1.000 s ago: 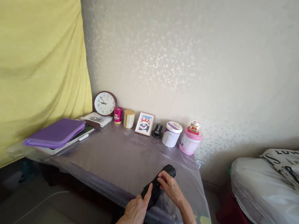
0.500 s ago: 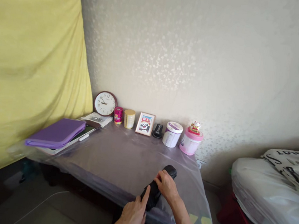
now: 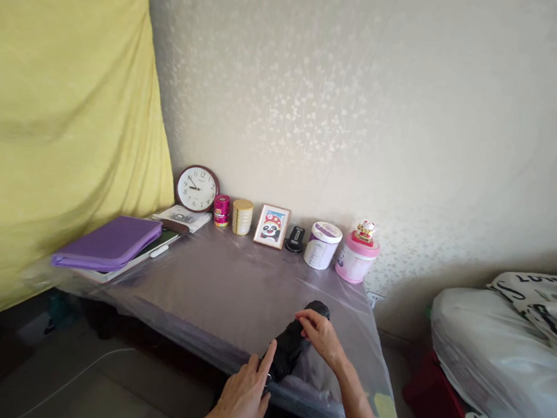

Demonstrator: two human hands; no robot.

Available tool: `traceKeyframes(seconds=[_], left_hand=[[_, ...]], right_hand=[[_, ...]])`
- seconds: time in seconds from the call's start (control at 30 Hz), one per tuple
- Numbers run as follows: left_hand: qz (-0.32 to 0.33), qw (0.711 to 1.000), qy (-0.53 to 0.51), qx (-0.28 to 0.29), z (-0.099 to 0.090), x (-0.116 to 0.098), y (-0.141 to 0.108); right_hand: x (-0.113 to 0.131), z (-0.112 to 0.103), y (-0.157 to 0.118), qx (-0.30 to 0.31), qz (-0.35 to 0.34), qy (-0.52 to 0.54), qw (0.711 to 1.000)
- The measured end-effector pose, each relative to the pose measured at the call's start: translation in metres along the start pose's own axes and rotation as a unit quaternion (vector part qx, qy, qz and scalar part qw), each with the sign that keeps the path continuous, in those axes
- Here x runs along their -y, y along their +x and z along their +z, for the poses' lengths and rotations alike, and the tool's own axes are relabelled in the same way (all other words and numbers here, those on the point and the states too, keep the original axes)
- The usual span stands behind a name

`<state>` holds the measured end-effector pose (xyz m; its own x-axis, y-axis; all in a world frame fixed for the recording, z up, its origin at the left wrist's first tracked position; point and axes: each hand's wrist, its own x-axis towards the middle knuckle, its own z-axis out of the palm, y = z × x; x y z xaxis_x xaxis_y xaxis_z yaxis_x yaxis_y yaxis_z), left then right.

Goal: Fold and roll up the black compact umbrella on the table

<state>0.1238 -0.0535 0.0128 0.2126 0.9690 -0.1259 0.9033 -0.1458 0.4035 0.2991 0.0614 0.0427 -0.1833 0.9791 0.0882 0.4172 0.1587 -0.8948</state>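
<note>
A black folded umbrella (image 3: 288, 352) lies slantwise near the front right edge of the table, its far end pointing away and to the right. Around its near end is my left hand (image 3: 245, 393), with the index finger stretched along the fabric. A small shiny ring shows beside that hand's fingers. My right hand (image 3: 320, 334) pinches at the upper part of the umbrella with thumb and fingertips together. Whether fabric or a strap is between those fingertips is too small to tell.
Along the wall stand a clock (image 3: 197, 188), a pink can (image 3: 221, 211), a yellow canister (image 3: 242, 218), a framed panda picture (image 3: 272, 227), a black device (image 3: 296, 239) and two tubs (image 3: 323, 247). A purple folder (image 3: 106, 243) lies left. Plastic sheeting covers the table (image 3: 199, 287).
My right hand has shifted slightly, its fingers lifting a little off the umbrella's middle. More of the umbrella's middle shows, and the ring at its near end has come into view.
</note>
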Motion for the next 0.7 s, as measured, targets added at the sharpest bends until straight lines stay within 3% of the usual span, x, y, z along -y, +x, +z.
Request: traceKeyframes(seconds=[0.23,0.53,0.7], left_hand=[[0.014,1.0,0.003,-0.014,0.004,-0.001,0.006],[0.015,1.0,0.01,0.0,0.009,-0.002,0.013],[0.014,1.0,0.015,0.013,0.01,0.001,0.017]], right_hand=[[0.002,0.011,0.006,0.06,-0.124,-0.155,0.978],[-0.003,0.013,0.009,0.058,-0.134,-0.234,0.961],[-0.004,0.014,0.008,0.048,-0.148,-0.215,0.964]])
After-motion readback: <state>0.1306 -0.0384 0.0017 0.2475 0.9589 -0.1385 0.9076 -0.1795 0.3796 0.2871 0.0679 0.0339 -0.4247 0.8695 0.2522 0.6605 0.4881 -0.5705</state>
